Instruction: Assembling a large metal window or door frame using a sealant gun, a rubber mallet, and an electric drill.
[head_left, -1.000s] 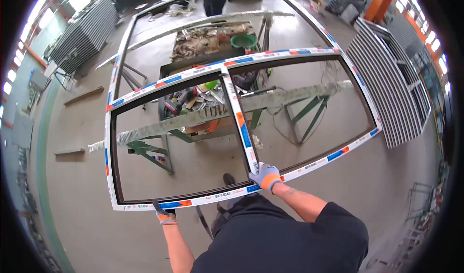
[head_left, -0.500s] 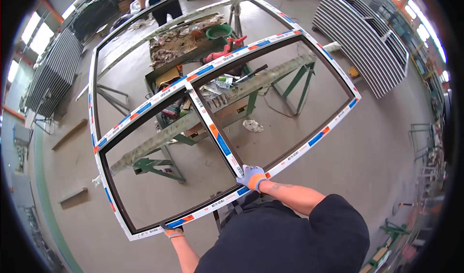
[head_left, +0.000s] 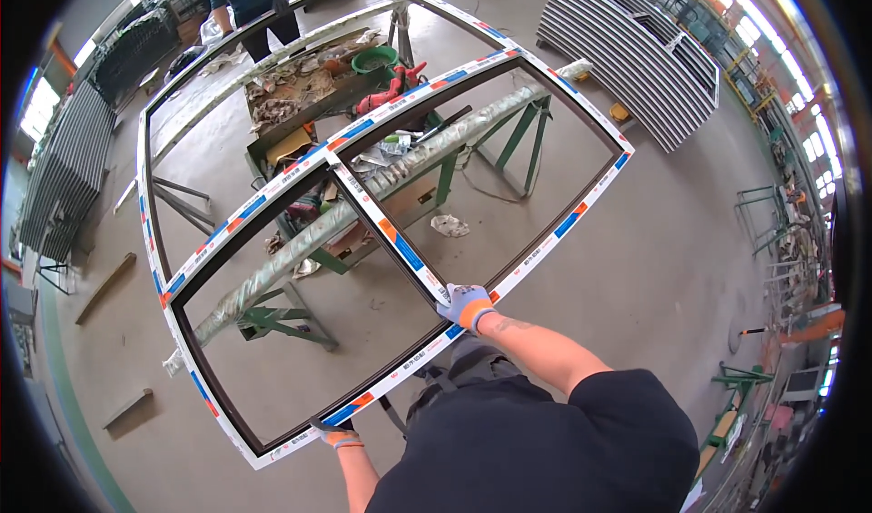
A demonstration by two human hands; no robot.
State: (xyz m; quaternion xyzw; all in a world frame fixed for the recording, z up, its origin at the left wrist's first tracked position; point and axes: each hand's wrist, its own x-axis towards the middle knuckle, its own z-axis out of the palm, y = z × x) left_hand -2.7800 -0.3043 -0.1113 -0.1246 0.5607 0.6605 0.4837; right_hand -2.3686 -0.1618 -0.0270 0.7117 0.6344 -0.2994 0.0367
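A large window frame (head_left: pixel 404 251), wrapped in white film with blue and orange print, spans the view in front of me; a crossbar and a short divider split it into panes. At the near edge, where the divider meets it, my right hand (head_left: pixel 468 306) is closed around the profile, in a grey-and-orange work glove. Farther left, my left hand (head_left: pixel 338 433), gloved too, grips the same near edge close to the corner; its fingers are partly hidden. Beneath the frame runs a plastic-wrapped rail (head_left: pixel 418 166) on green trestles (head_left: pixel 282 318); whether they touch cannot be told.
Behind the far edge stands a co-worker (head_left: pixel 250 4) with a gloved hand near it. A bin of scraps (head_left: pixel 304 104) holds a green basin (head_left: pixel 374 59) and a red power tool (head_left: pixel 391 90). Stacked frames (head_left: pixel 627 54) stand far right; loose bars (head_left: pixel 107 288) lie on the left floor.
The surroundings and the frame's far part have shifted left in view, and the frame's near left corner sits slightly lower. Both hands keep their hold on the near edge.
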